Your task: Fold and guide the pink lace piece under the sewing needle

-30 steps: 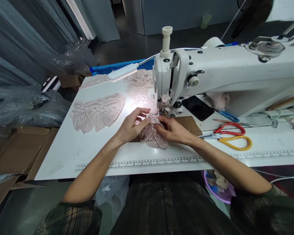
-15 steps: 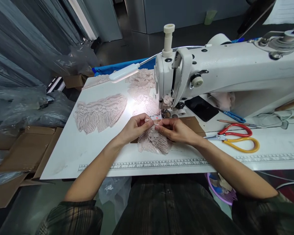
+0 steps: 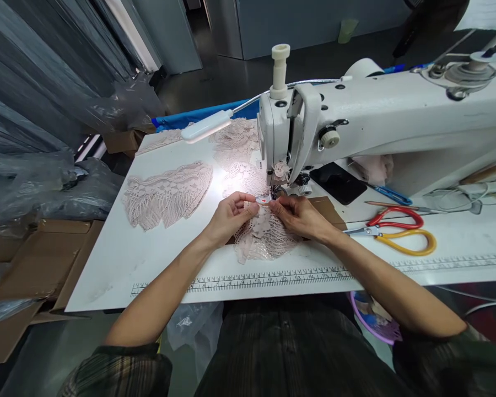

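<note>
White worktop (image 3: 149, 253) supports the sewing machine (image 3: 372, 116). Left hand (image 3: 235, 218) and right hand (image 3: 300, 216) each maintain a closed grip on the lace piece (image 3: 267, 237), positioned directly before the needle area.

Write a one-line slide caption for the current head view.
Left hand and right hand hold pink lace before a white sewing machine, scissors lying nearby.

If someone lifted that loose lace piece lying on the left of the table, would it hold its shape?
Probably not: the lace piece looks thin and full of holes, so it would likely droop. It seems light for its size. Its narrow, fringe-like strands might snag or tear if pulled.
</note>
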A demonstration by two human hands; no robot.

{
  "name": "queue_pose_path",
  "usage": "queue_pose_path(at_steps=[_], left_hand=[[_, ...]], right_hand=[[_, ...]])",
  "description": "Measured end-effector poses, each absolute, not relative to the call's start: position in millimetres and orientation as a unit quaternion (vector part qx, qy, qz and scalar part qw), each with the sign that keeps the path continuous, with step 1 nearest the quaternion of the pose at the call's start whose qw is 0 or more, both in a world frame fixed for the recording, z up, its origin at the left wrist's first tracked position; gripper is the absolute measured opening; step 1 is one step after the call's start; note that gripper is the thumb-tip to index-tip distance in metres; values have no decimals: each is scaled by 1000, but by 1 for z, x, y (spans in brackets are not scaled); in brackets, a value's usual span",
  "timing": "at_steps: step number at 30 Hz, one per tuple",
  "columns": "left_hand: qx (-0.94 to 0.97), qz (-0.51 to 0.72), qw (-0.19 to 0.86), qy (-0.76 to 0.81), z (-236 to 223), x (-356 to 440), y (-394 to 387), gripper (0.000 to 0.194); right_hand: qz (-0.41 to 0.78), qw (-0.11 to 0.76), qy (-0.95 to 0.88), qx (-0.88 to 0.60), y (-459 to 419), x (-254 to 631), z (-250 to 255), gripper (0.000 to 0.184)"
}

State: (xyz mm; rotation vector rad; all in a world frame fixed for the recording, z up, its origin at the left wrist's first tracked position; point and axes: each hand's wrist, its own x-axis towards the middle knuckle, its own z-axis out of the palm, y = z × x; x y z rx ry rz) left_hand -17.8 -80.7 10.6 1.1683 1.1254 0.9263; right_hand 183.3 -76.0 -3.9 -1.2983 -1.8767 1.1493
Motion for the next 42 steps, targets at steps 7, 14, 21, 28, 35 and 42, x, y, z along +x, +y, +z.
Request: queue_pose_path(at_steps=[7, 14, 21, 28, 35, 42], left_hand=[[507, 376, 627, 457, 15, -20, -83, 57], [507, 378, 633, 447, 12, -20, -82, 58], [509, 374, 623, 462, 12, -16, -85, 57], [485, 379, 638, 463, 12, -16, -83, 58], [501, 378, 626, 462, 11, -18, -82, 51], [607, 395, 524, 449, 9, -15, -84, 18]], right_hand=[[373, 343, -730, -458, -80, 181, 2, 32], [321, 383, -759, -416, -84, 179, -1, 26], [258, 356, -785, -437, -87, 172, -6, 25], [494, 406, -617, -459, -82, 172, -10, 29], [470, 400, -629, -473, -82, 175, -9, 33], [478, 374, -654, -452, -82, 181, -6, 32]])
